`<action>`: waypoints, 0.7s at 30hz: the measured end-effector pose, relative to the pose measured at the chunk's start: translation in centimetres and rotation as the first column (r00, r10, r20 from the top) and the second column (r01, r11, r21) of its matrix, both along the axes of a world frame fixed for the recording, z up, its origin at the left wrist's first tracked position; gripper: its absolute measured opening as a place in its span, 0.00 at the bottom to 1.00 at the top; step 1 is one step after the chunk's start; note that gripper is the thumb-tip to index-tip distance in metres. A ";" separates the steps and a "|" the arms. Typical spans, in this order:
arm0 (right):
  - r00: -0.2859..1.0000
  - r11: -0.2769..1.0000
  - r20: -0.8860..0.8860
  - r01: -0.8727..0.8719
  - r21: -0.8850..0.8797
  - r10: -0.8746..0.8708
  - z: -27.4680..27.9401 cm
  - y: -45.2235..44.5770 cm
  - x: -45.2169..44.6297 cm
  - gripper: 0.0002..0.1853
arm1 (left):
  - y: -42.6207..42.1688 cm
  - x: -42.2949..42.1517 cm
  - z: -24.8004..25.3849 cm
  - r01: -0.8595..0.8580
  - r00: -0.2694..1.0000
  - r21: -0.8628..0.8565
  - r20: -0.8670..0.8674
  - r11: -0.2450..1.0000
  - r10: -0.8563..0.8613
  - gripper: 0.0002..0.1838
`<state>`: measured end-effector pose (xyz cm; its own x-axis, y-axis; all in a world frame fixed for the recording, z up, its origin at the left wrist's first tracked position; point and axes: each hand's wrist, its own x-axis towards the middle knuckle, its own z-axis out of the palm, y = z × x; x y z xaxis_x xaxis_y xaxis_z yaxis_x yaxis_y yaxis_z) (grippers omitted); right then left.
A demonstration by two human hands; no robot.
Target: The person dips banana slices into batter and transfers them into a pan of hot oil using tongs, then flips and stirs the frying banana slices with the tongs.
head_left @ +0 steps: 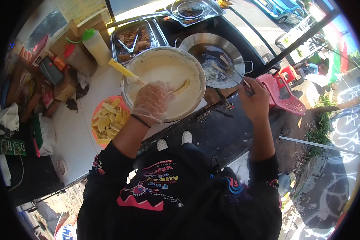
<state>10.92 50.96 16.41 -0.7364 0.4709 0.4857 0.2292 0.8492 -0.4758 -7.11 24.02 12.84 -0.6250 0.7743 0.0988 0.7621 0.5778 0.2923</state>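
The 2 hands are well apart. The left hand (152,98), in a clear plastic glove, reaches over the large batter bowl (202,80) at the right end of the bench (74,132), its fingers closed on 1 end of a pale yellow piece (183,87) coated in batter. The piece's long axis runs obliquely: its free end points away from the person and to the right, toward the wok (238,59).

The bare right hand (255,98) is clamped on the handle of a slim utensil (220,69), beyond the bench's right edge. The utensil's long axis slants forward and left, with its far end inside the wok, among the dark oil. The shape of that end is hard to make out.

A yellow-handled tool (124,71) leans on the bowl's left rim, its handle pointing up and left, its lower end hidden by the gloved hand. An orange plate (100,105) of peeled yellow pieces (112,118) sits by the bench's near edge, left of the bowl. Behind the bowl, toward the bench's far edge, a metal tray (161,32) holds browned food (138,36) and V-shaped tongs (133,45).
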 end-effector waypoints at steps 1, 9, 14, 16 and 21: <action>1.000 1.000 0.000 -0.010 -0.007 0.010 1.6 -1.7 -0.2 0.16 | -1.6 0.0 0.8 -0.046 0.997 0.191 0.075 0.981 0.032 0.08; 0.807 0.748 0.495 -0.537 0.390 0.321 1.9 -8.7 -3.7 0.13 | -16.4 -2.7 -0.9 -0.487 0.862 0.578 0.438 0.655 0.255 0.11; 0.734 0.639 0.547 -0.653 0.407 0.401 0.3 -9.0 -6.2 0.13 | -18.6 -0.8 -2.4 -0.550 0.830 0.437 0.381 0.712 0.408 0.12; 0.697 0.622 0.607 -0.680 0.389 0.382 -0.4 -8.3 -6.8 0.13 | -18.6 0.1 -2.9 -0.527 0.846 0.354 0.302 0.773 0.439 0.13; 0.766 0.851 0.372 -0.467 -0.240 0.525 -2.0 -3.3 -6.6 0.13 | -16.9 1.8 -3.1 -0.347 0.936 -0.058 0.040 0.936 0.349 0.12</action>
<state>4.29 47.61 14.46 -0.9986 0.0192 0.0485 -0.0104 0.8386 -0.5447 -5.34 7.17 9.75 -0.8593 0.5106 0.0288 0.4963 0.8189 0.2884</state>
